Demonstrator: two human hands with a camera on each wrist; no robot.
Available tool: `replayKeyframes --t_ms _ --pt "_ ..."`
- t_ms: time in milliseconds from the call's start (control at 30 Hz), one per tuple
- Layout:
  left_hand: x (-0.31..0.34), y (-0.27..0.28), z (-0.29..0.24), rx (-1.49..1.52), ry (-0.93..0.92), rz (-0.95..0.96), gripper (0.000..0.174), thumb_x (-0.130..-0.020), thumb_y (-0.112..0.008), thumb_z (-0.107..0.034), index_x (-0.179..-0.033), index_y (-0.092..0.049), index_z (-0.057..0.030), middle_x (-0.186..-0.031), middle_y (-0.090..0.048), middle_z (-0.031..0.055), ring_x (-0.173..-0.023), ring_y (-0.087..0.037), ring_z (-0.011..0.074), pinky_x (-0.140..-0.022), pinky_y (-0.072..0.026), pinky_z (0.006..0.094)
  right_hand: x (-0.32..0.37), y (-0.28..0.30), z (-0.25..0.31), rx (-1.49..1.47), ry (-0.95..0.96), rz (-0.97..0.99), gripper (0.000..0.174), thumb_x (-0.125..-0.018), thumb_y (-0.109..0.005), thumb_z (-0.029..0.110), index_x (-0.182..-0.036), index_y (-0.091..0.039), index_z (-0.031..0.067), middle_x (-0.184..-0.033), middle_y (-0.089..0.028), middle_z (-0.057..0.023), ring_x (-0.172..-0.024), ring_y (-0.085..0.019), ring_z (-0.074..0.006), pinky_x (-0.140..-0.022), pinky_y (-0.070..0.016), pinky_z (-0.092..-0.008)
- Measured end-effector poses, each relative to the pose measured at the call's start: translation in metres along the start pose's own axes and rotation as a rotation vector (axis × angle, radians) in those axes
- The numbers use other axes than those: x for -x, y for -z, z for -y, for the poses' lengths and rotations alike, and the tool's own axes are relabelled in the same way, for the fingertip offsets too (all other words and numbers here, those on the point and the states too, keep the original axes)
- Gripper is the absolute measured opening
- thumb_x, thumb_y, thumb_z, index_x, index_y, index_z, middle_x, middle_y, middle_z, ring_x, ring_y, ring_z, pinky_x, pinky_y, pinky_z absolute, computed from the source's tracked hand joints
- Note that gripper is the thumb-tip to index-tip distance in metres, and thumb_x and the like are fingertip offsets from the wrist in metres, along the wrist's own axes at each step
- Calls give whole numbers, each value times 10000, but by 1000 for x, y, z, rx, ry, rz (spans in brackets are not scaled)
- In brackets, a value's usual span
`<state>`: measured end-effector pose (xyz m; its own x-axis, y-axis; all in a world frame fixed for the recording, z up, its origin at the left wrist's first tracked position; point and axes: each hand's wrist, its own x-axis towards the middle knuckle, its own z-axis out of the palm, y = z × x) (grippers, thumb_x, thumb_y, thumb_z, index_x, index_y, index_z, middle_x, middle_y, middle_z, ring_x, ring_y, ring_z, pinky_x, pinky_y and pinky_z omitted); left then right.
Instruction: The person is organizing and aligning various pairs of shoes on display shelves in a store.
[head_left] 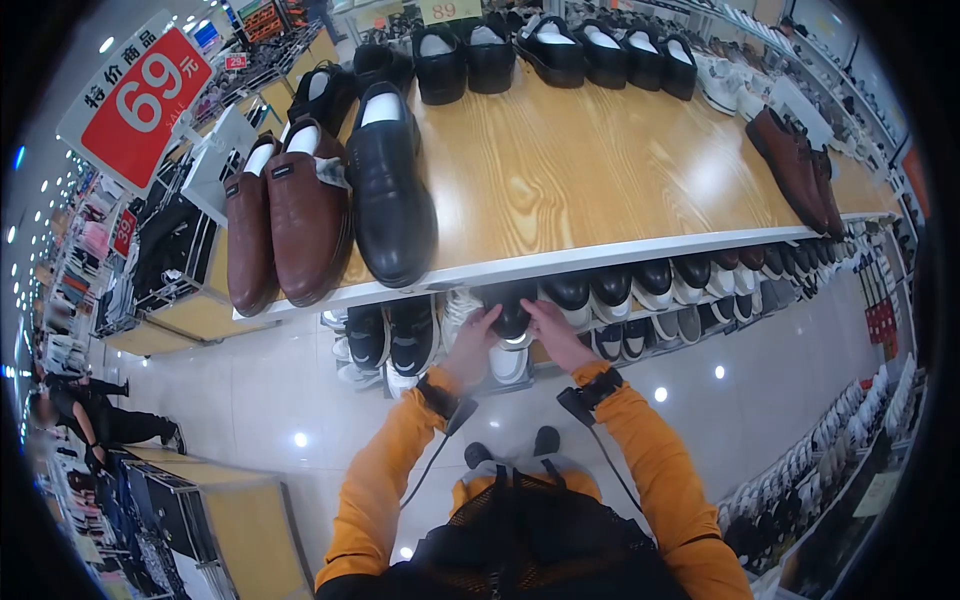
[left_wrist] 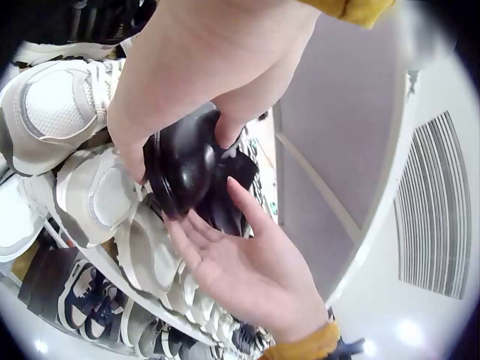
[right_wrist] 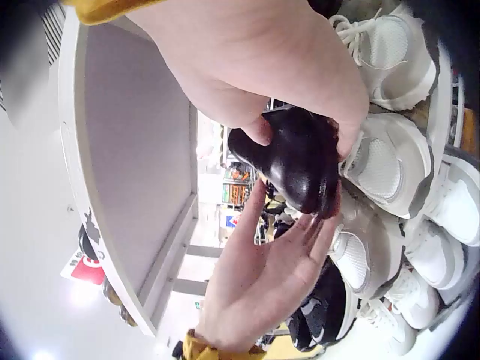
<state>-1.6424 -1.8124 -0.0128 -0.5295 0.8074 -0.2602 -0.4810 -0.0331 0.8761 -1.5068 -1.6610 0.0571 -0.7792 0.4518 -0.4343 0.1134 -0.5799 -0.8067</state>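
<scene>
A glossy black leather shoe (head_left: pixel 508 312) is held between both hands, just below the front edge of the display shelf. My left hand (head_left: pixel 473 350) grips its left side; in the left wrist view the thumb lies on the upper and the fingers go round the far side. From the right, my right hand (head_left: pixel 557 335) holds the same shoe, its thumb on the upper in the right wrist view. White sneakers (left_wrist: pixel 105 191) stand in a row close beside the hands. Much of the shoe's heel end is hidden by the hands.
Above the hands juts a wooden display top (head_left: pixel 600 180) with a white edge. Brown loafers (head_left: pixel 312 225) and a large black shoe (head_left: pixel 390 200) stand at its left front, brown lace-ups (head_left: pixel 795 175) at its right. A red price sign (head_left: pixel 150 95) rises at left. A person (head_left: pixel 110 415) is farther left.
</scene>
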Motion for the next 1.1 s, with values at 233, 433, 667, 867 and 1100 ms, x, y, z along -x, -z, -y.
replayKeyframes --t_ms 233,433,667,867,1100 --pt "36 -52 -75 161 167 -234 682 -873 -782 -281 -1354 -406 22 -1208 -598 113 -1067 -628 182 -894 -499 287 0 -4 17 132 -96 110 578 -894 -765 305 -1279 -433 30 -1170 -569 -98 -990 -629 -166 -869 -536 -303" --pt "101 -42 -57 21 135 -316 752 -827 -824 -178 -1384 -345 -18 -1243 -619 117 -1081 -616 158 -905 -495 290 0 -5 28 261 -183 311 865 -850 -785 432 -1439 -300 26 -1272 -542 -146 -1118 -600 -232 -951 -493 -337" --pt "192 -63 -46 -234 79 -262 768 -830 -825 -174 -1394 -325 -28 -1313 -569 147 -1145 -581 182 -948 -487 312 45 -18 53 569 -72 618 1142 -767 -862 388 -1521 -138 -70 -1443 -421 -251 -1310 -472 -313 -1054 -436 -400" --pt "228 -91 -52 -435 194 -5 837 -797 -846 -115 -1411 -284 -21 -1360 -501 157 -1210 -561 231 -974 -505 344 84 46 17 541 -5 662 1072 -745 -891 258 -1519 -200 -13 -1446 -433 -216 -1280 -502 -270 -999 -501 -387" --pt "225 -121 -96 -408 130 259 864 -791 -834 -37 -1442 -266 -54 -1346 -508 118 -1154 -592 185 -927 -535 320 162 45 105 670 265 630 896 -765 -877 220 -1448 -338 5 -1381 -513 -143 -1225 -551 -218 -915 -528 -345"
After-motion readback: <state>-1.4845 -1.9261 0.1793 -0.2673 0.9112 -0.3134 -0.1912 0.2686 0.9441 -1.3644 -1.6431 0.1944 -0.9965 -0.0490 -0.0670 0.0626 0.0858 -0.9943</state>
